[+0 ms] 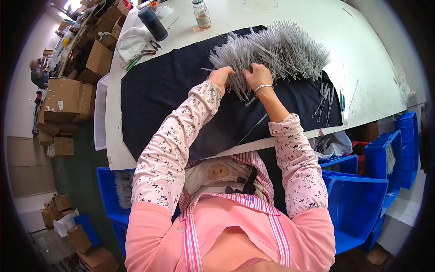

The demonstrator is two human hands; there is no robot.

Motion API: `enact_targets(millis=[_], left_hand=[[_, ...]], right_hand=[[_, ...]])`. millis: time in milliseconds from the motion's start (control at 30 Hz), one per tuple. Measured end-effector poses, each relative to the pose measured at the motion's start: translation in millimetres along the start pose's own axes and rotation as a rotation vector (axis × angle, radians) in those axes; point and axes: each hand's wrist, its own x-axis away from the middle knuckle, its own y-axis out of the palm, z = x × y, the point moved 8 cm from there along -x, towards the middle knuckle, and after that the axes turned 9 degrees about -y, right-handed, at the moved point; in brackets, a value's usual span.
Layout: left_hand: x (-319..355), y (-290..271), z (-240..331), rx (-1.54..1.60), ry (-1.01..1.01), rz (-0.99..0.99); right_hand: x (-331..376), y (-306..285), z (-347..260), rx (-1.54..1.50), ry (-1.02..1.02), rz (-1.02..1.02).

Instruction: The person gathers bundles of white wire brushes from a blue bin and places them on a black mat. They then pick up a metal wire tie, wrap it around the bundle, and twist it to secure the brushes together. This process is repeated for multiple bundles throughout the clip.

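A big heap of thin wire brushes (290,52), with pale bristles and looped wire ends, lies on a black cloth (167,99) on the table. My left hand (220,76) is closed at the heap's left edge, its curled fingers partly hidden. My right hand (259,76), a bracelet on its wrist, has its fingers bent into the front of the heap, closed on brushes there. Between my hands, several brush ends hang down toward the cloth. One single brush (256,126) lies apart on the cloth, nearer to me. A few loose brushes (322,100) lie to the right.
On the white table (362,59) stand a glass jar (201,16) and a dark cylinder (152,23). Pliers (140,58) and a white cloth (132,41) lie at the left. Blue bins (353,208) flank me. Cardboard boxes (68,99) and a distant person (40,75) are leftward.
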Motion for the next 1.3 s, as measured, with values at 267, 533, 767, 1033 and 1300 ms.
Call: enact_targets(millis=[267,533,767,1033,1300], left_hand=[[-33.6,11.9,-2.4,0.264,-0.158,0.043],[-55.5,31.3,7.3,0.348,-0.163,-0.298],[-30.3,34.9,11.3,0.388,-0.238,-0.406],[-37.4,2.8,16.1,0.382,-0.187,-0.324],[-40.7,-13.1,13.1,0.311,-0.098,-0.273]], right_hand=[[-4.6,3.8,-9.7,-0.031,0.002,0.008],[-28.3,15.4,8.6,-0.2,0.03,-0.154],[-32.3,3.6,16.3,-0.313,0.023,-0.122],[-28.6,7.2,31.2,-0.376,0.153,-0.111],[0.0,-32.6,-47.1,-0.027,-0.35,0.394]])
